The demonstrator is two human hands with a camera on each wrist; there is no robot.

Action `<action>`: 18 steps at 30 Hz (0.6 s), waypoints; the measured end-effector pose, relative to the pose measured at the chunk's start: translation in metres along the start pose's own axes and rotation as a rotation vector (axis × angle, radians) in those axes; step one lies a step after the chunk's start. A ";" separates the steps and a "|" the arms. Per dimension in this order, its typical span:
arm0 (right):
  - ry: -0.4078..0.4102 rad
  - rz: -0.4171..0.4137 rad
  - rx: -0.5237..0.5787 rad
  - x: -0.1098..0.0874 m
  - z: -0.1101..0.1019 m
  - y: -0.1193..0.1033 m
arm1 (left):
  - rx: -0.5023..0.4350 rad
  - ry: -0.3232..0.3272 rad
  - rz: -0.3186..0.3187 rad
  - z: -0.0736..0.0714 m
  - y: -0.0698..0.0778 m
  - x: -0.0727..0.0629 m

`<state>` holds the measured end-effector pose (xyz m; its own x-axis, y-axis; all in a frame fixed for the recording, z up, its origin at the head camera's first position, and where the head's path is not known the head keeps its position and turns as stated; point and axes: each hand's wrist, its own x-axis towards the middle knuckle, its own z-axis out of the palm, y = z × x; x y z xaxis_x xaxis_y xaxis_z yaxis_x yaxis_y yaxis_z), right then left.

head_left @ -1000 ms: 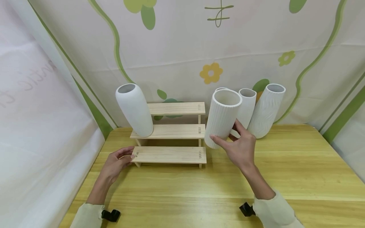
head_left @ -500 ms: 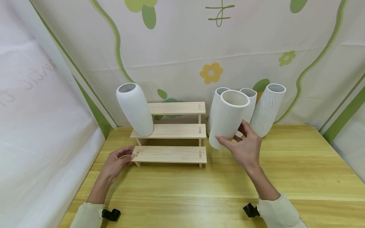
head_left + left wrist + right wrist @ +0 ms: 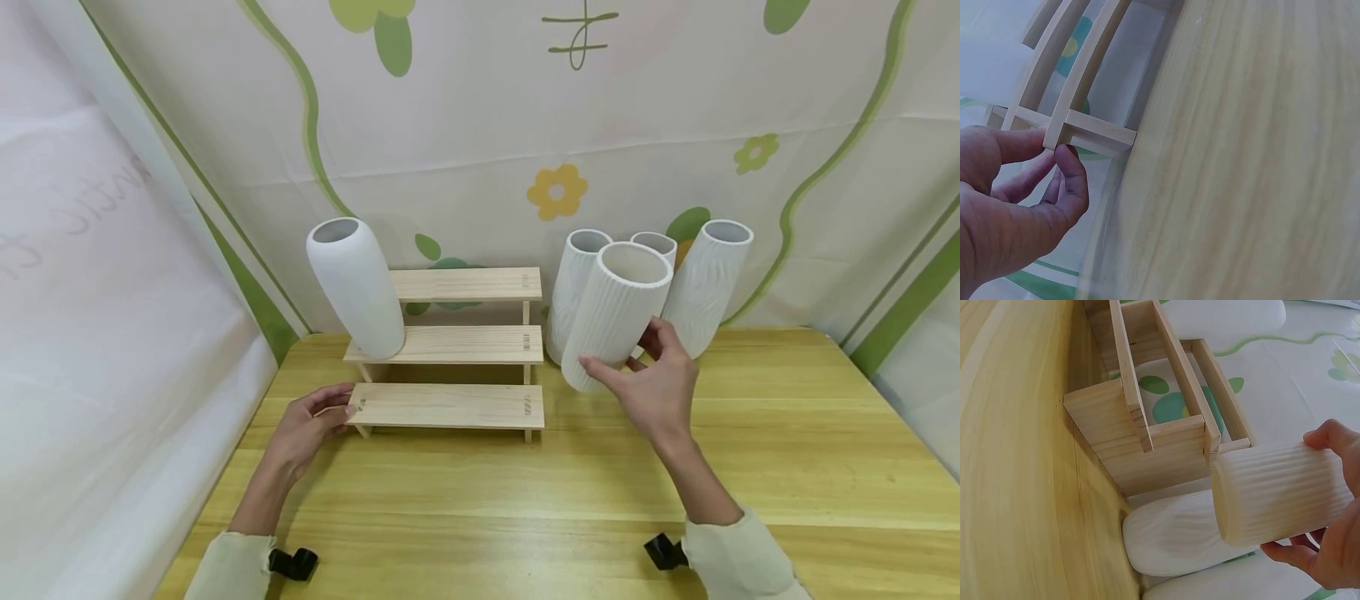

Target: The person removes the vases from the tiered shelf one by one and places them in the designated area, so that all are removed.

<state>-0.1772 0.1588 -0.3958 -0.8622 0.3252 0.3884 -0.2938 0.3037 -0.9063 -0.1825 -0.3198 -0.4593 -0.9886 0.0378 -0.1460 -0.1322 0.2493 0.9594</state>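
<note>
My right hand (image 3: 660,383) grips a white ribbed vase (image 3: 618,321) near its lower part, thumb on one side and fingers on the other. In the right wrist view the ribbed vase (image 3: 1285,494) is off the table, its base facing the wooden stand. My left hand (image 3: 306,429) pinches the left end of the lowest board of a three-step wooden stand (image 3: 450,407); the left wrist view shows thumb and finger on the board's end (image 3: 1057,128). A smooth white vase (image 3: 356,287) stands on the middle step at the left.
Behind the held vase stand a white vase (image 3: 570,292), another white vase (image 3: 656,243) mostly hidden, and a textured white vase (image 3: 708,287). The wooden table (image 3: 480,508) ends at a printed cloth backdrop (image 3: 450,125). A white cloth hangs at the left.
My right hand has moved the ribbed vase rightward, away from the stand, uncovering the vase behind it. My left hand and the stand have stayed in place.
</note>
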 end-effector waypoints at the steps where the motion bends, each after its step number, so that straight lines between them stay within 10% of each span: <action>1: 0.006 0.006 -0.009 0.001 0.000 0.001 | -0.001 0.000 0.000 0.000 0.000 0.000; 18: 0.048 0.117 -0.057 0.015 -0.010 0.017 | 0.004 0.009 -0.002 0.001 0.002 0.000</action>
<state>-0.1908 0.1781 -0.4042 -0.8680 0.4035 0.2895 -0.1675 0.3110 -0.9356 -0.1825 -0.3187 -0.4577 -0.9889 0.0284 -0.1461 -0.1343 0.2532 0.9581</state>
